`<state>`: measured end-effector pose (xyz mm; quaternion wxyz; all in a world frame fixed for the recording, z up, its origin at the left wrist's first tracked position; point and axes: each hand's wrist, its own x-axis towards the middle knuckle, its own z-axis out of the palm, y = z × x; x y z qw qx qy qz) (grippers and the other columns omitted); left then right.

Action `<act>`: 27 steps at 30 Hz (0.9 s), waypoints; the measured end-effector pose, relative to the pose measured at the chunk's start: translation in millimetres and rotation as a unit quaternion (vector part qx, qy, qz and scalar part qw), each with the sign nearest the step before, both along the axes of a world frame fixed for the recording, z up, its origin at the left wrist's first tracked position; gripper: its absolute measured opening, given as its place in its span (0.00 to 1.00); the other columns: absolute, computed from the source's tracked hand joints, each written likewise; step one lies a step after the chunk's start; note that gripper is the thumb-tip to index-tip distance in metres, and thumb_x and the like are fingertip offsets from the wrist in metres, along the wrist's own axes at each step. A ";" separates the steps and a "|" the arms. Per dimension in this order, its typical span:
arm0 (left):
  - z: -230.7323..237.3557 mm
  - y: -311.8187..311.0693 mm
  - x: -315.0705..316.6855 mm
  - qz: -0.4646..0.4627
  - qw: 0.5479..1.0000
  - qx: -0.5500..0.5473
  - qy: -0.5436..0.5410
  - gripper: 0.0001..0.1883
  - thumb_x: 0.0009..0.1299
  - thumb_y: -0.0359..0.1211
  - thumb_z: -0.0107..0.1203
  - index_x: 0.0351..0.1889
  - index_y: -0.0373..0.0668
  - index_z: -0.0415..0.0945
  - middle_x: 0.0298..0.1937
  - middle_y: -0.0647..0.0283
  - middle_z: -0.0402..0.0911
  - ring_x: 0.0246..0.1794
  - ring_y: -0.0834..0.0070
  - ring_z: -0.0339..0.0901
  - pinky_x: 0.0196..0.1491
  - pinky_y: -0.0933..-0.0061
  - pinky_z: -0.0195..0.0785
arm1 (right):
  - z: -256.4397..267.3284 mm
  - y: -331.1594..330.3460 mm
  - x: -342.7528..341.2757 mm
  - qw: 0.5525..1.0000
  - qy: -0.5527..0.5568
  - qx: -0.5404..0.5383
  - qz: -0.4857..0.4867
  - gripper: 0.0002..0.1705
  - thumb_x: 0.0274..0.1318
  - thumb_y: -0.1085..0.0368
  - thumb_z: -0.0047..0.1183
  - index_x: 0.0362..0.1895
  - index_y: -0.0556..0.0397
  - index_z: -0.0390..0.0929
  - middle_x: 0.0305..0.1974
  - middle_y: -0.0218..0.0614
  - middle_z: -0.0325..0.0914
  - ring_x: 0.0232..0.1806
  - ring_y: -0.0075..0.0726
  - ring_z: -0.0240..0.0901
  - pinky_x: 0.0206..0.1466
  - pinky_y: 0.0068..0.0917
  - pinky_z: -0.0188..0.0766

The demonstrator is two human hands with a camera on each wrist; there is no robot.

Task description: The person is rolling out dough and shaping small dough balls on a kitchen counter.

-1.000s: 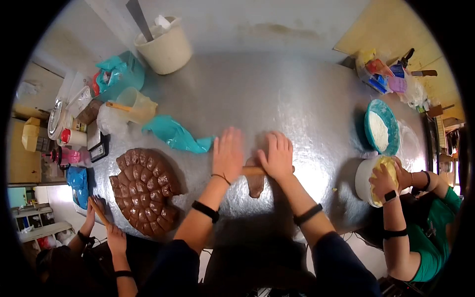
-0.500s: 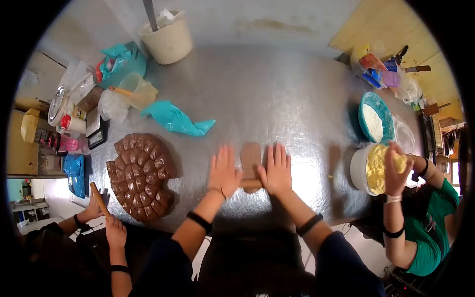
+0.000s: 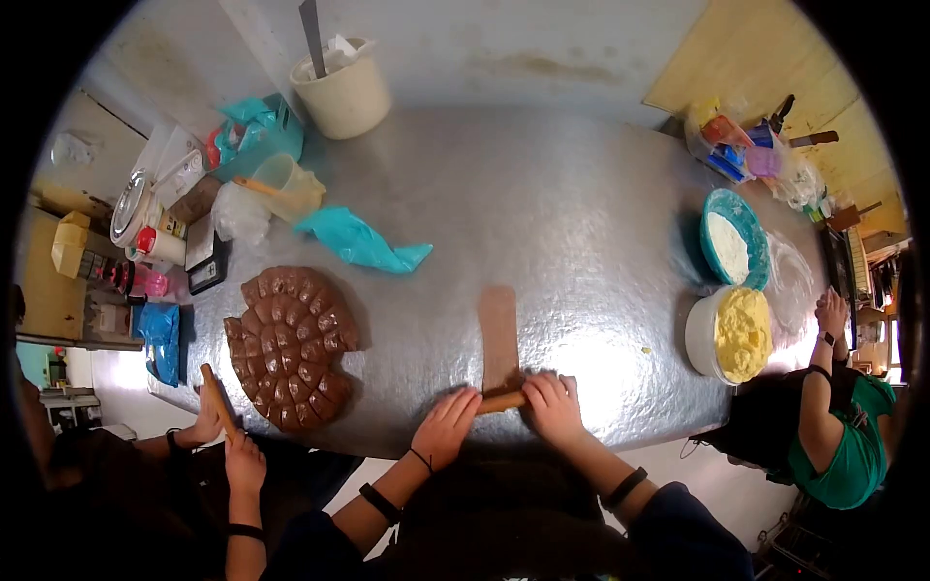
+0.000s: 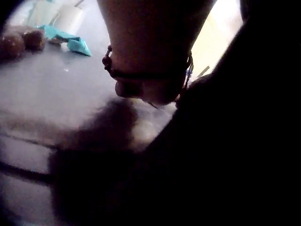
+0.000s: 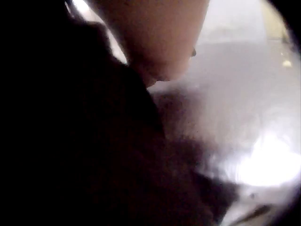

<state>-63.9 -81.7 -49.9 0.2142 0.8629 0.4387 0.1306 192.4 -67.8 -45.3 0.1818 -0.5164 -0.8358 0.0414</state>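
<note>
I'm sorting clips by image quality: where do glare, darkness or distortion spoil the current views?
Head: fisheye bending with black corners, and bright glare on the table, right of the rolling pin; left wrist: right side mostly black, teal plastic soft; right wrist: left half nearly black, blown-out glare low on the right.

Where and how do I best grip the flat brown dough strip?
Probably by the far end of the flat brown dough strip, coming from the far side and sliding fingers under its edge. It lies flat, and that end is free, while its near end runs up to the brown cylindrical rolling pin held by the person's left hand and right hand.
</note>
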 end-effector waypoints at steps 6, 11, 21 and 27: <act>-3.0 93.4 37.3 0.193 0.981 0.017 0.016 0.32 0.69 0.39 0.48 0.70 0.36 0.58 0.73 0.51 0.58 0.75 0.57 0.51 0.74 0.49 0.39 | 7.0 98.8 -22.5 0.987 0.048 -0.055 -0.141 0.34 0.57 0.51 0.51 0.64 0.53 0.63 0.67 0.46 0.59 0.72 0.54 0.51 0.71 0.59 0.43; -6.2 197.7 47.7 0.208 0.971 0.072 0.090 0.34 0.68 0.42 0.50 0.71 0.39 0.57 0.74 0.51 0.55 0.75 0.56 0.50 0.74 0.51 0.40 | -7.0 197.8 -28.5 0.985 -0.002 -0.059 -0.162 0.42 0.60 0.45 0.46 0.73 0.49 0.52 0.74 0.47 0.49 0.75 0.57 0.43 0.74 0.61 0.36; 36.0 298.1 41.5 0.126 0.982 -0.137 -0.025 0.14 0.67 0.39 0.53 0.47 0.43 0.74 0.50 0.61 0.76 0.50 0.55 0.72 0.51 0.53 0.65 | 2.2 306.8 -37.3 0.988 0.065 0.007 -0.137 0.28 0.56 0.54 0.53 0.60 0.49 0.67 0.61 0.42 0.65 0.65 0.48 0.59 0.68 0.52 0.53; -17.0 214.6 71.1 0.163 0.969 0.031 -0.183 0.16 0.60 0.31 0.60 0.45 0.39 0.73 0.40 0.53 0.77 0.45 0.52 0.74 0.47 0.54 0.67 | -13.9 294.9 -36.4 0.989 0.105 0.000 -0.107 0.21 0.51 0.59 0.57 0.51 0.48 0.73 0.54 0.36 0.70 0.59 0.45 0.65 0.61 0.46 0.59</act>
